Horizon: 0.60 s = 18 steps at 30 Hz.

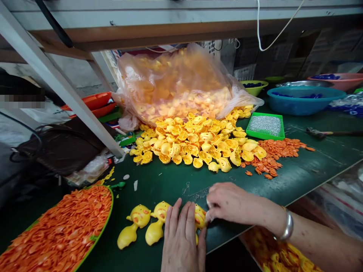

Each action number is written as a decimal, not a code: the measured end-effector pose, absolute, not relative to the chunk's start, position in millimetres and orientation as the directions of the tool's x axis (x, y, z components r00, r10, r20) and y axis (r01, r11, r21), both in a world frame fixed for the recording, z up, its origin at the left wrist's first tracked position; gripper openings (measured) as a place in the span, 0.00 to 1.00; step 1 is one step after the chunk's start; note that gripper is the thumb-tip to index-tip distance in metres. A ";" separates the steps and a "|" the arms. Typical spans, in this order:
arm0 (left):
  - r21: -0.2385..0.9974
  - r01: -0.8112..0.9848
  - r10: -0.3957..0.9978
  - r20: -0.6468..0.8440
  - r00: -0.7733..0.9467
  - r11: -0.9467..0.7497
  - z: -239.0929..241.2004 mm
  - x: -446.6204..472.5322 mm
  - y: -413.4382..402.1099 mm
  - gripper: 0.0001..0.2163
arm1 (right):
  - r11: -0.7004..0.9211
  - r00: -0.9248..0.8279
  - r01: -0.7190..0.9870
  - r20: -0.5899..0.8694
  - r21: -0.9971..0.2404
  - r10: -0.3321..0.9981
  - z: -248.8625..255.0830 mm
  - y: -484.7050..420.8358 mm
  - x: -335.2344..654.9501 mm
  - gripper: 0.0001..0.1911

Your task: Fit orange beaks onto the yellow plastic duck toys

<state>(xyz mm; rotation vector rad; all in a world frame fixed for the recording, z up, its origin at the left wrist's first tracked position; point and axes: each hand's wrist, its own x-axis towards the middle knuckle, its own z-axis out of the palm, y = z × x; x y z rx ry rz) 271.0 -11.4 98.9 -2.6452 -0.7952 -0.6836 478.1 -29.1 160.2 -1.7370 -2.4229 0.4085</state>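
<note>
A short row of yellow plastic duck-shaped toy halves (pixel 140 216) lies on the green tabletop (pixel 159 181) in front of me. My left hand (pixel 181 238) rests flat over the right part of this row, fingers stretched out, covering some of the pieces. Beside its fingertips shows one yellow piece (pixel 200 215) with orange markings. Touching the right edge of that piece, my right hand (pixel 227 202) has its fingers pinched together. Something whitish shows at its fingertips, too small to name. A metal bracelet (pixel 288 225) circles the right wrist.
A heap of yellow shells (pixel 193 145) spills from a clear plastic bag (pixel 176 83). Orange pieces (pixel 272 155) lie beside a green tray (pixel 280 134) of small silvery bits. A green-rimmed basin (pixel 112 204) holds orange pieces at left. A hammer (pixel 320 133) and blue basin (pixel 303 107) stand right.
</note>
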 end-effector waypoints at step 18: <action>-0.147 0.724 0.533 0.582 0.614 -0.673 104.4 247.9 -9.0 0.20 | 0.265 -0.211 0.955 0.317 -0.137 0.925 129.3 -69.3 451.1 0.15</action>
